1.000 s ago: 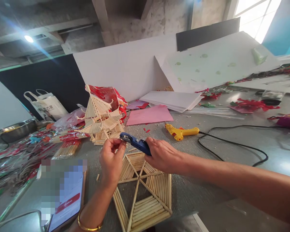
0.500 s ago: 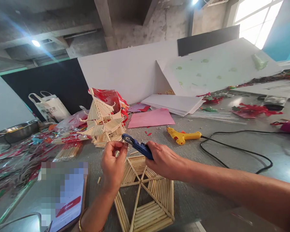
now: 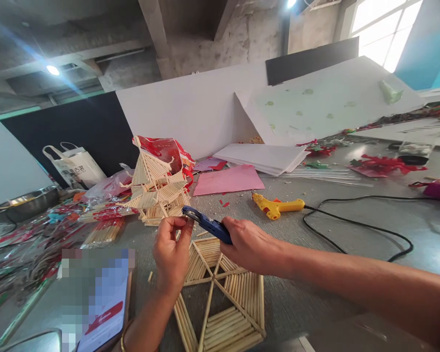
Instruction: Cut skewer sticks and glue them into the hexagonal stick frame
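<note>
One slip of the blue plier-like tool, clasped in the right grip, could nick the left grip, pinched together beside its tip, contents hidden; the hexagonal pale wooden-stick frame lies near, below.

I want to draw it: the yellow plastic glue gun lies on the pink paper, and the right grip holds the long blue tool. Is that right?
Not quite: the head view shows the glue gun on the grey tabletop, nearer than the pink paper. The right grip does hold the blue tool.
</note>
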Demonstrator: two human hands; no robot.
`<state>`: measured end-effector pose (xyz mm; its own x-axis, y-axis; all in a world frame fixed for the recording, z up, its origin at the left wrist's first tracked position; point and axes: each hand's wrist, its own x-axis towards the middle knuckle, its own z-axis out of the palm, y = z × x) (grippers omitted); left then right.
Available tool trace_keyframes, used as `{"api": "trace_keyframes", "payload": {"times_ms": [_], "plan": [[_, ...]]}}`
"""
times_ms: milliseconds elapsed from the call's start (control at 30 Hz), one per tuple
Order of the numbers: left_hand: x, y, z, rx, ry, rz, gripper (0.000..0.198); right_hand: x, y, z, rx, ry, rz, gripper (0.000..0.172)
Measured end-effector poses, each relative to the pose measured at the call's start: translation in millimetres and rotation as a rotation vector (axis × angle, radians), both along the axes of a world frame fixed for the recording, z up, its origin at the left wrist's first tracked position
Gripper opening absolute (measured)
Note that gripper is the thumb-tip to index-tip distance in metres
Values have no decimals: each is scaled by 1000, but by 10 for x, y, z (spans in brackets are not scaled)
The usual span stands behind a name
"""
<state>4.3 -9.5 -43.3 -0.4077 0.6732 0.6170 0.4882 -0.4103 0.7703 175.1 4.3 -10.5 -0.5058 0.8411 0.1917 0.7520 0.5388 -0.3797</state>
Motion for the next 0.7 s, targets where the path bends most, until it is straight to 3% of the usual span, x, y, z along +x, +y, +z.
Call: {"api": "trace_keyframes", "payload": {"times_ms": [333, 500, 700], "plan": [[-12, 19, -30, 31, 157, 181, 22, 3, 89, 15, 82, -93, -53, 19], [-28, 33, -10, 30, 37, 35, 23, 45, 140, 73, 121, -163, -44, 19], [-62, 45, 28, -35, -138, -199, 25, 87, 322, 84, 99, -90, -78, 23]]}}
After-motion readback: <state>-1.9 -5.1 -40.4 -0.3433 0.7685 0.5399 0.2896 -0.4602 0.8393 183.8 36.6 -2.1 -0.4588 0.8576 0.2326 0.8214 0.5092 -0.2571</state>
